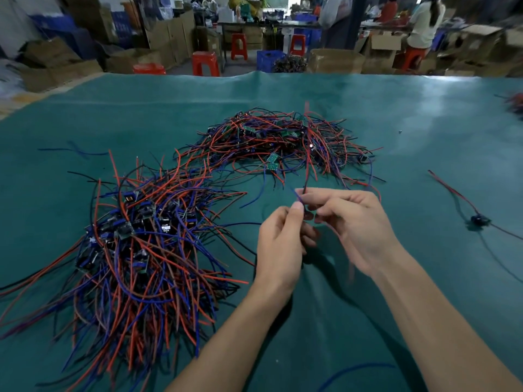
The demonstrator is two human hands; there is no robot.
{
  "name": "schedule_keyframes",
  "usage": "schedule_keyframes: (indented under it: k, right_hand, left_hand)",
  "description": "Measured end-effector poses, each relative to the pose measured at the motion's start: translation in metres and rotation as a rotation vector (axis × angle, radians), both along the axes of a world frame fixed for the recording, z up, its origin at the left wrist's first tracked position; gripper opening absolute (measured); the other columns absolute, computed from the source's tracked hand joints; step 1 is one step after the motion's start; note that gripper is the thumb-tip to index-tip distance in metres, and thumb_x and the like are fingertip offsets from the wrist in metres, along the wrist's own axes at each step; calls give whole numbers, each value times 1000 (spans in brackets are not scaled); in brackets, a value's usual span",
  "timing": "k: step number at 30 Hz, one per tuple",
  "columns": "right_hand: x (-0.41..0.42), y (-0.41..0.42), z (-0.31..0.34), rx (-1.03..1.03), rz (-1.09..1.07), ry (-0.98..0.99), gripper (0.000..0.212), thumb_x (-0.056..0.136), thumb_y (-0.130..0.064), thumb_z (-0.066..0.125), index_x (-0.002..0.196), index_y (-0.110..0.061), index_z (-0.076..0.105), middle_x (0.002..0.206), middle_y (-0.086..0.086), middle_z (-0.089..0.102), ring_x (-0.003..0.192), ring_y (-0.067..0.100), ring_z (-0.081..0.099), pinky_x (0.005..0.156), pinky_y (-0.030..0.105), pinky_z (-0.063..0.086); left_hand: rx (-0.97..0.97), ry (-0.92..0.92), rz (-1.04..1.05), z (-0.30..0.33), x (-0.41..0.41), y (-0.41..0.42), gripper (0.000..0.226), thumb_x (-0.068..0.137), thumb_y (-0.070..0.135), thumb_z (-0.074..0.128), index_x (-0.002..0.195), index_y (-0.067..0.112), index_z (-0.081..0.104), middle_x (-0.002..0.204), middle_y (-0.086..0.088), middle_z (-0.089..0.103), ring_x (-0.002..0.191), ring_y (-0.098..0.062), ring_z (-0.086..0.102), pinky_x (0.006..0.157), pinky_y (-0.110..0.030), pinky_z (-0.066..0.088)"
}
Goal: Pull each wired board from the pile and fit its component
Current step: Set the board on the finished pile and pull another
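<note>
I am holding thin wires (307, 165) with both hands: my left hand (278, 244) and right hand (356, 222) are pinching them just above the green mat (396, 114). The far pile (283, 142) is lying just past my fingers. The near pile (141, 236), full of boards, is sitting at my left. One loose board (479, 220) is lying well apart at my right. Red stools (206, 63) are standing past the mat's far edge.

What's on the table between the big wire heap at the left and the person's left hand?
In the head view, only stray wire ends reach from the near pile toward the left hand; otherwise bare green table cover.
</note>
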State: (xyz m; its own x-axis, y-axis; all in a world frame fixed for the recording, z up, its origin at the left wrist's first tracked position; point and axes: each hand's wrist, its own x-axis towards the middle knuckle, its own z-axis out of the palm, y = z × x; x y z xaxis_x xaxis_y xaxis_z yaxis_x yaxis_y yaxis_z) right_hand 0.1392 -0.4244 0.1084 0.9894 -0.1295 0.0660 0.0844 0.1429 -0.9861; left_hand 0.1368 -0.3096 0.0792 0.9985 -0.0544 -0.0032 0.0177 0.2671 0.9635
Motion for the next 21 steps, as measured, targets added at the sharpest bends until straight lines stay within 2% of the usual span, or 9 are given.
schedule_keyframes:
  k: [3, 5, 7, 10, 12, 15, 18, 21]
  right_hand:
    - [1, 0, -3, 33, -6, 3, 40, 81, 19, 50, 74, -6, 81, 98, 15, 78, 93, 22, 69, 80, 27, 56]
    - [2, 0, -6, 23, -32, 8, 33, 83, 16, 57, 77, -7, 81, 95, 15, 78, 88, 25, 69, 83, 34, 56]
    - [2, 0, -8, 6, -52, -11, 24, 83, 11, 66, 81, -8, 81, 90, 16, 77, 81, 25, 68, 84, 40, 55]
    - [2, 1, -10, -12, -124, -84, 21, 79, 12, 73, 77, -9, 71, 85, 14, 78, 79, 22, 73, 80, 35, 59]
    - [4, 2, -11, 3, -163, -99, 29, 77, 14, 74, 77, -10, 57, 83, 13, 78, 79, 21, 75, 70, 27, 59]
    - [5, 3, -11, 137, -177, -45, 39, 76, 13, 75, 84, -14, 48, 83, 14, 77, 69, 15, 72, 54, 19, 50]
    - [3, 3, -9, 283, -85, 9, 30, 69, 0, 79, 92, -9, 63, 79, 9, 74, 59, 10, 64, 52, 16, 48]
    - [2, 1, -7, 246, 0, 41, 21, 65, -10, 77, 86, -8, 78, 74, 3, 71, 57, 6, 56, 52, 15, 45]
  left_hand:
    - [31, -13, 5, -2, 1, 2, 25, 105, 19, 51, 83, 12, 61, 59, 3, 62, 50, -6, 51, 46, -17, 38]
    - [68, -43, 8, -3, 0, 2, 19, 103, 15, 54, 86, 14, 62, 64, 6, 64, 53, -6, 52, 49, -18, 41]
    - [87, -65, 10, -4, 0, 2, 15, 102, 13, 56, 88, 15, 62, 73, 0, 66, 58, -7, 53, 51, -20, 43]
    - [80, -82, 15, -6, 0, 0, 12, 100, 8, 58, 92, 15, 64, 80, 0, 68, 61, -5, 54, 59, -21, 44]
    - [57, -80, 17, -6, 1, 0, 12, 99, 3, 58, 97, 13, 65, 85, -1, 69, 64, -3, 56, 62, -20, 44]
    - [25, -72, 25, -7, 3, 2, 17, 98, -3, 58, 101, 12, 66, 84, 0, 67, 63, -1, 55, 62, -18, 43]
    - [46, -88, 18, -7, 3, 2, 22, 95, -6, 60, 99, 13, 68, 83, 1, 68, 64, 0, 56, 65, -17, 44]
    - [115, -122, -6, -8, 1, 2, 26, 94, -5, 60, 91, 18, 71, 79, 7, 70, 65, -1, 57, 66, -17, 45]
